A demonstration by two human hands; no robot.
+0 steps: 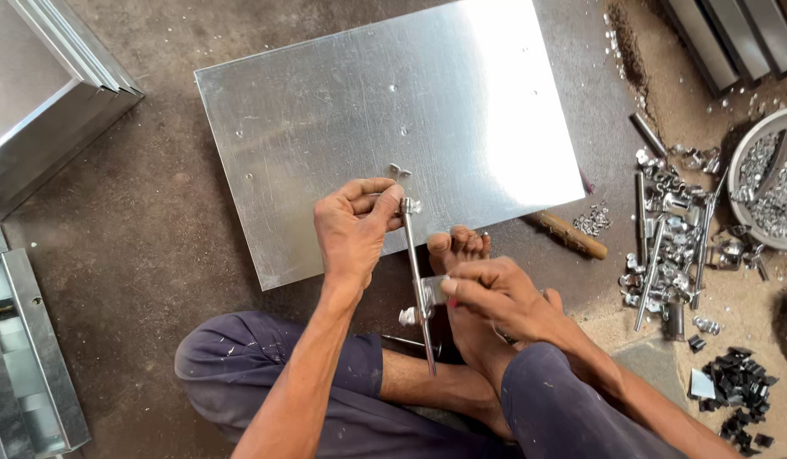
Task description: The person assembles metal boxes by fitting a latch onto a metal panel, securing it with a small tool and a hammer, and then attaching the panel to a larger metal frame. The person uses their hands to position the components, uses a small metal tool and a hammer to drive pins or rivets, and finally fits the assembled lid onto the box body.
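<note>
Pinched between the thumb and fingers of the left hand [353,223] is the upper end of a slim metal rod [416,276], just off the near edge of the steel sheet [385,127]. Its long axis runs toward the person's lap, where the right hand [494,293] grips what seems a small bracket [431,291] on it.

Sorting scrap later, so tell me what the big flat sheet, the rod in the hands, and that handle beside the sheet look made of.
Flat sheet: bright metal, probably galvanized steel or aluminium; brushed glare. Rod: polished metal, shiny highlights. Handle: wood apparently, matte brown.
</note>
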